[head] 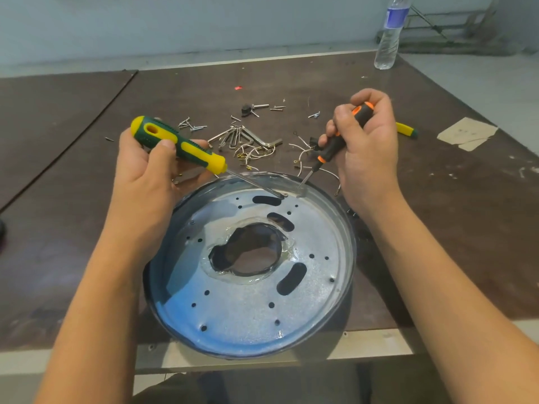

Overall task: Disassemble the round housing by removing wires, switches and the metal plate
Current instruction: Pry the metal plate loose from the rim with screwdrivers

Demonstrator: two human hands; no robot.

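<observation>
Centrally, at the near edge of the dark table (87,205): one round housing (346,225), open side up, with the metal plate (245,310) seated inside it; the plate is perforated, with four oblong slots and a ragged central hole.

Left hand (145,167): clenched around the handle of a green-and-yellow screwdriver (178,144), its shaft slanting down to the plate's far edge.

Right hand (364,147): grasping a black-and-orange screwdriver (335,141), held steeper, its tip just beside the other tip.

Beyond the housing, lying loose:
- white wires (303,151) with brass terminals
- a set of hex keys (242,137)
- scattered screws (192,125)
- a second yellow-and-green tool (407,130), partly hidden behind the right hand

Far right corner: a plastic water bottle (389,36), upright. Right side: a taped patch (466,134).
</observation>
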